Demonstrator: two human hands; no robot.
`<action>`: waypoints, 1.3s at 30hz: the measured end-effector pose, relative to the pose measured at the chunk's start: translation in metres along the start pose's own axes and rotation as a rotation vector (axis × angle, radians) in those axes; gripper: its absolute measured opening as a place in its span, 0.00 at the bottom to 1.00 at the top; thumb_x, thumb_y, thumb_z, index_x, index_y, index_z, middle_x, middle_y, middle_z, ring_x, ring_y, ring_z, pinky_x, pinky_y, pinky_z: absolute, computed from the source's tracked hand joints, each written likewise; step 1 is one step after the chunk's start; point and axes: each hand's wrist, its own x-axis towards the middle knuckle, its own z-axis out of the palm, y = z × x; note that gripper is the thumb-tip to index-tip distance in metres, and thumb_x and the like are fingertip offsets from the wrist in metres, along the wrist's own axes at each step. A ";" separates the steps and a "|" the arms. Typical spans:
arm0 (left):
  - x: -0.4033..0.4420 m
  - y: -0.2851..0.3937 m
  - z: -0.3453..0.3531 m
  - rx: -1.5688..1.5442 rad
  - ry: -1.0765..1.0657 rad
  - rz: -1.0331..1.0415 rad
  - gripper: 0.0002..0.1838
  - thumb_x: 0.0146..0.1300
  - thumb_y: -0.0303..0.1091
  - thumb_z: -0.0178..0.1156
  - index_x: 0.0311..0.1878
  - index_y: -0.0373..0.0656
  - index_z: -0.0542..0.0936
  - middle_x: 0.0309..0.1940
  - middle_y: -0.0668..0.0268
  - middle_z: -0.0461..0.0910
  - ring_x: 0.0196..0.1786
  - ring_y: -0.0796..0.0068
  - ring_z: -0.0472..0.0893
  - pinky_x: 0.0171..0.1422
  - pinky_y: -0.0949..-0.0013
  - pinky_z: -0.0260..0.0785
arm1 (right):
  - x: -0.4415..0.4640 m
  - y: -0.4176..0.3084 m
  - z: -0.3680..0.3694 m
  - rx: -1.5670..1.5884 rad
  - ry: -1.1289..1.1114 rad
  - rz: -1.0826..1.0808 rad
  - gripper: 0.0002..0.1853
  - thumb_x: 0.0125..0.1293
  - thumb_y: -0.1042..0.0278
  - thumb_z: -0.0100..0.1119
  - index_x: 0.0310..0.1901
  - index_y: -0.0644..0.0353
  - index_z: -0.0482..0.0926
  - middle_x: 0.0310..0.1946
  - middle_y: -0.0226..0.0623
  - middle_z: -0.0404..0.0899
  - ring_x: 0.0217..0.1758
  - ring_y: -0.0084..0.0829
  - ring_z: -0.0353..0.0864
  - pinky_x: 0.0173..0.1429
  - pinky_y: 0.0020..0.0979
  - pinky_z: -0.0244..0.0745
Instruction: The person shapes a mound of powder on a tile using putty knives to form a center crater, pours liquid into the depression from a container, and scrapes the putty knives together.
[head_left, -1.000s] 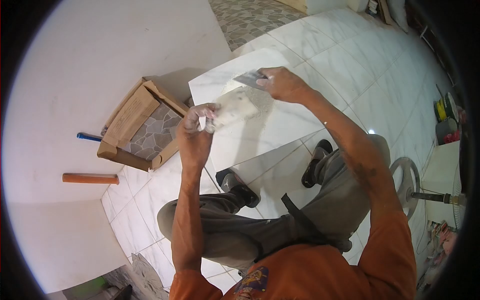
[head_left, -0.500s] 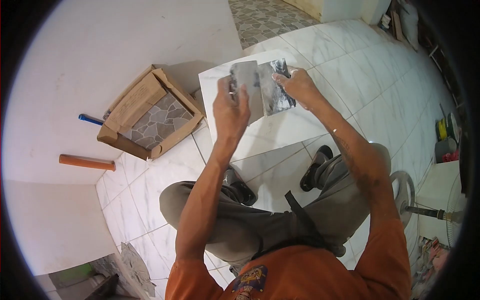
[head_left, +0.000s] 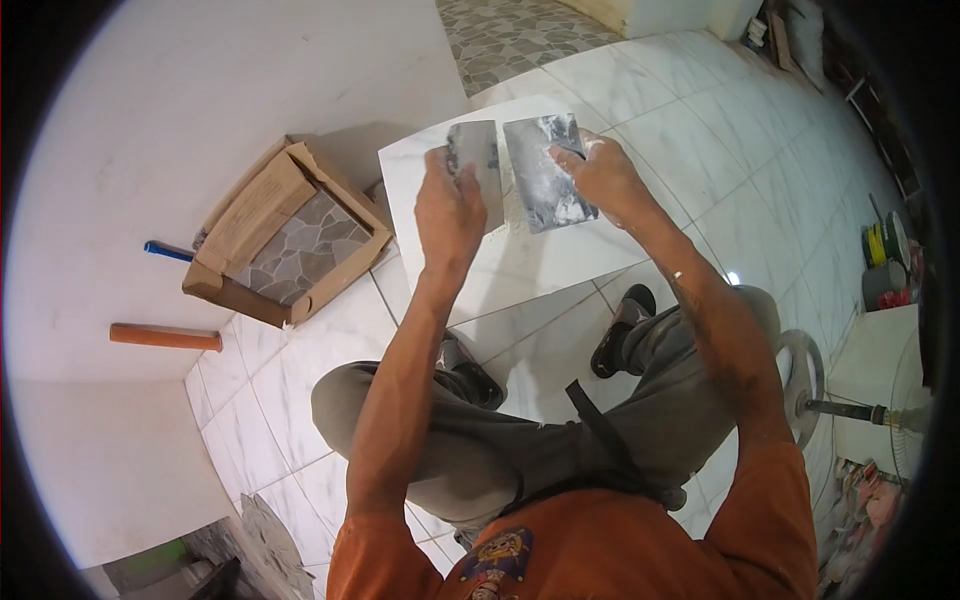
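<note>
My left hand (head_left: 448,215) is wrapped round a grey rectangular trowel (head_left: 476,145), held upright with dark marks along its edges. In my right hand (head_left: 603,175) is a second flat metal trowel (head_left: 535,180), smeared with white powder or paste, my thumb resting on its face. The two blades stand side by side with a narrow gap between them. Any handles behind them are hidden. Beneath both lies a white board (head_left: 420,225), with small crumbs on it below the gap.
An open cardboard box (head_left: 335,275) with a stone-pattern tile inside stands left of the board. Against the wall lean an orange tube (head_left: 165,337) and a blue-handled thing (head_left: 168,251). At right are a fan (head_left: 800,390) and a grey can (head_left: 882,283) beside yellow tape.
The trowels have moved apart from overlapping or touching to a visible gap. The left trowel has turned more edge-on, the right one more face-on. The whole view has shifted slightly.
</note>
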 end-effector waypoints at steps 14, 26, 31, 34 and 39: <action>0.009 -0.023 -0.008 -0.447 0.121 -0.222 0.17 0.67 0.31 0.55 0.53 0.28 0.69 0.35 0.53 0.80 0.34 0.68 0.80 0.39 0.66 0.72 | 0.041 0.045 0.006 0.793 -0.234 0.624 0.16 0.70 0.54 0.52 0.42 0.59 0.76 0.25 0.33 0.72 0.16 0.22 0.64 0.17 0.20 0.58; -0.025 0.034 -0.008 0.030 0.022 0.650 0.22 0.54 0.27 0.62 0.54 0.44 0.72 0.38 0.62 0.75 0.37 0.61 0.78 0.32 0.63 0.74 | 0.029 0.046 0.020 1.131 -0.477 0.769 0.16 0.68 0.54 0.47 0.37 0.61 0.73 0.21 0.38 0.71 0.14 0.24 0.64 0.13 0.18 0.59; -0.033 0.037 0.003 0.089 -0.074 0.640 0.25 0.48 0.21 0.63 0.53 0.42 0.71 0.43 0.60 0.76 0.41 0.58 0.79 0.35 0.61 0.76 | 0.008 0.025 0.023 0.981 -0.403 0.582 0.12 0.68 0.56 0.46 0.36 0.55 0.74 0.24 0.32 0.74 0.17 0.21 0.71 0.13 0.19 0.60; -0.033 0.035 0.008 0.091 -0.062 0.640 0.28 0.46 0.21 0.63 0.54 0.42 0.70 0.45 0.60 0.74 0.41 0.59 0.78 0.35 0.61 0.76 | 0.004 0.024 0.025 1.013 -0.361 0.552 0.11 0.69 0.57 0.46 0.37 0.53 0.74 0.24 0.31 0.74 0.18 0.21 0.72 0.13 0.19 0.59; -0.029 0.041 0.011 0.120 -0.075 0.558 0.27 0.47 0.22 0.62 0.54 0.42 0.70 0.44 0.60 0.73 0.40 0.58 0.78 0.34 0.61 0.75 | 0.010 0.046 0.030 1.047 -0.459 0.391 0.09 0.70 0.57 0.45 0.40 0.50 0.74 0.26 0.27 0.75 0.18 0.20 0.71 0.13 0.19 0.56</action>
